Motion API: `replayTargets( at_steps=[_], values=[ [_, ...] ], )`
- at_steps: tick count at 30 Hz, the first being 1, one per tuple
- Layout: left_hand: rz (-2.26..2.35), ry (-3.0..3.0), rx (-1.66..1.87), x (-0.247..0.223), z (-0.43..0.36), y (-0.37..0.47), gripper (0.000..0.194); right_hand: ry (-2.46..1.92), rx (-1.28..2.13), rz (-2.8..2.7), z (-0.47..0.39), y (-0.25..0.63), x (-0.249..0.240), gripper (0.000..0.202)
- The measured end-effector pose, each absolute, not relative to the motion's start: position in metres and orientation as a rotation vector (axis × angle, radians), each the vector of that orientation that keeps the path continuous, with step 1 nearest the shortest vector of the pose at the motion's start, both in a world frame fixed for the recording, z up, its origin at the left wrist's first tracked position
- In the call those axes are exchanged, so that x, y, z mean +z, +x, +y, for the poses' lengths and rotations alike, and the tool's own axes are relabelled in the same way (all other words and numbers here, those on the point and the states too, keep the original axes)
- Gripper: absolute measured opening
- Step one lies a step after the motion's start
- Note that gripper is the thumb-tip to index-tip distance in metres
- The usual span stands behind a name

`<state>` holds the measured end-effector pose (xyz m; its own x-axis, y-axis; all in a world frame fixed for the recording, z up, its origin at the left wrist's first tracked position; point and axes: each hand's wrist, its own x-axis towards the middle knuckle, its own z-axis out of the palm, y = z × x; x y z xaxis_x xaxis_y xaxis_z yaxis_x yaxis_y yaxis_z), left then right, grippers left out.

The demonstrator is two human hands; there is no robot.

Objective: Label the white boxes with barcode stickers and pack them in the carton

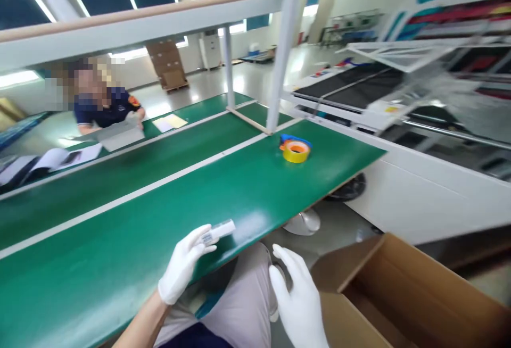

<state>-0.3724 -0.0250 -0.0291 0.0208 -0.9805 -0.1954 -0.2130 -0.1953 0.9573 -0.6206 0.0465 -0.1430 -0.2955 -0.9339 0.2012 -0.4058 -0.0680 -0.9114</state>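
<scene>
Judging from the head view, the small white bar-shaped part [219, 231] pinched in the left hand [184, 268] appears light and rigid, probably a smooth plastic piece that could slip against a glove; the safest purchase looks to be across its long sides near the middle, whereas the grip now sits at one end, leaving most of its length projecting. The part is held just above the near edge of the green work table [131, 252], tilted slightly upward toward the right. The left hand wears a white glove, thumb and forefinger closed on the part's near end, wrist bent and bare forearm rising from the lower frame. The right hand [297, 297], also gloved, is spread open and grasps nothing, fingers extended, hovering below table level over the person's lap, just beside an open cardboard box [403, 295]. A yellow tape roll [296, 151] lies well apart, farther along the table. A co-worker [104, 106] sits across the line.
</scene>
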Motion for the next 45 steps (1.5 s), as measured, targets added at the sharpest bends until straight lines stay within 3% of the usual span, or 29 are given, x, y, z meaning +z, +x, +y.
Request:
replayTargets(
  at_steps=[3, 9, 21, 30, 36, 43, 45],
  values=[
    [-1.217, 1.345, -1.476, -0.024, -0.007, -0.335, 0.077, -1.750, -1.435, 1.531, 0.019, -0.565, -0.101, 0.034],
    [-1.162, 1.306, -1.462, -0.014, 0.017, -0.277, 0.061, -2.161, -1.367, 1.101, -0.018, -0.465, -0.033, 0.017],
    [-1.072, 1.119, -1.501, -0.005, 0.034, -0.224, 0.046, -2.493, -1.178, 0.848, -0.030, -0.395, -0.010, 0.018],
    [-0.965, 1.013, -1.619, -0.008, 0.036, -0.222, 0.049, -2.577, -1.203, 0.845, -0.024, -0.393, 0.001, 0.019],
    [-0.866, 1.012, -1.665, -0.004, 0.041, -0.216, 0.063, -2.593, -1.194, 0.789, -0.018, -0.384, 0.008, 0.017],
    [-0.761, 0.981, -1.584, -0.023, 0.066, -0.186, 0.070, -2.528, -1.199, 0.550, -0.019, -0.364, 0.049, 0.015],
    [-0.775, 1.024, -1.541, -0.029, 0.079, -0.174, 0.070, -2.531, -1.121, 0.555, -0.031, -0.347, 0.060, 0.026]
  ],
)
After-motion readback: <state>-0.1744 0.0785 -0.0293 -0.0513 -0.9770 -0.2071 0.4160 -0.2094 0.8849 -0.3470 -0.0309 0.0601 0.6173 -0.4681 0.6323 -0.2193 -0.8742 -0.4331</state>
